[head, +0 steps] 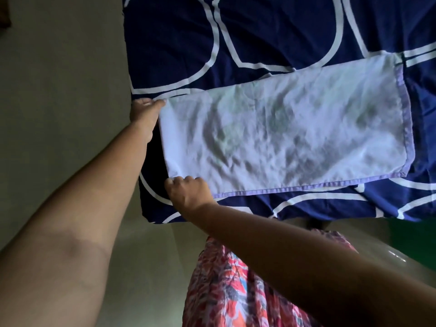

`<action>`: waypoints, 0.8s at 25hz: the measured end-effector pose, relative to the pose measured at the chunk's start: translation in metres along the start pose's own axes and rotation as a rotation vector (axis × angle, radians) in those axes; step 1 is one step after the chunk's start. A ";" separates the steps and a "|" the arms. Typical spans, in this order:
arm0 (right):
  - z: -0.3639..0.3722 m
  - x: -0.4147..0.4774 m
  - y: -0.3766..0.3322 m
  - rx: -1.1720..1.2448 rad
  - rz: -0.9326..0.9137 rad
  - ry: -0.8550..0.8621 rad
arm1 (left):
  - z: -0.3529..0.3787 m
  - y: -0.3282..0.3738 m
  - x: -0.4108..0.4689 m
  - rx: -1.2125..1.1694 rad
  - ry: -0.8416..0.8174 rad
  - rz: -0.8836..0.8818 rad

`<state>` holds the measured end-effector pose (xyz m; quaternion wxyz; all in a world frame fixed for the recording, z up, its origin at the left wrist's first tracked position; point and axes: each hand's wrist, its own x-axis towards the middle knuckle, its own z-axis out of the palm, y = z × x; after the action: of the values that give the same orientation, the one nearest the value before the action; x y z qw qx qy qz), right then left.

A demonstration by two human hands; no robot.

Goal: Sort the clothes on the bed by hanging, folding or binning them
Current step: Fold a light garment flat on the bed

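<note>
The light, limp white lilac-hemmed cloth [283,128] likely handles best by its corners; left hand [145,114] and right hand [188,192] pinch its nine-o'clock ones.

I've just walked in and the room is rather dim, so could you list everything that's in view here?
bedsheet: one, navy with white curved lines, fills the upper part of the view
cloth: one, white with a lilac hem, lying flat on the bedsheet
floor: one, pale, left of and below the bedsheet
green thing: one, green, right edge, too little shows to identify
floral garment: one, pink, red and orange, worn by the person, bottom middle
left hand: one, grips the cloth's far left corner
right hand: one, grips the cloth's near left corner
</note>
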<state>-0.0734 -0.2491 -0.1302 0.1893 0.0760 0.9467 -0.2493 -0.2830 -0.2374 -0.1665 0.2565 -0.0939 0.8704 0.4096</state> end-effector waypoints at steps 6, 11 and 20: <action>-0.021 -0.034 0.030 0.281 0.056 0.180 | -0.001 0.016 0.006 0.124 -0.177 -0.148; -0.032 -0.083 0.072 0.616 0.200 0.298 | 0.014 0.059 -0.021 0.142 -0.211 -0.051; -0.018 -0.151 0.154 0.982 0.701 0.536 | 0.160 0.133 -0.119 0.099 -0.588 0.194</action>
<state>0.0958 -0.1141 -0.1240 -0.0396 0.5167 0.6564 -0.5483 -0.1722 -0.0347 -0.1007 0.4614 0.1246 0.7826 0.3989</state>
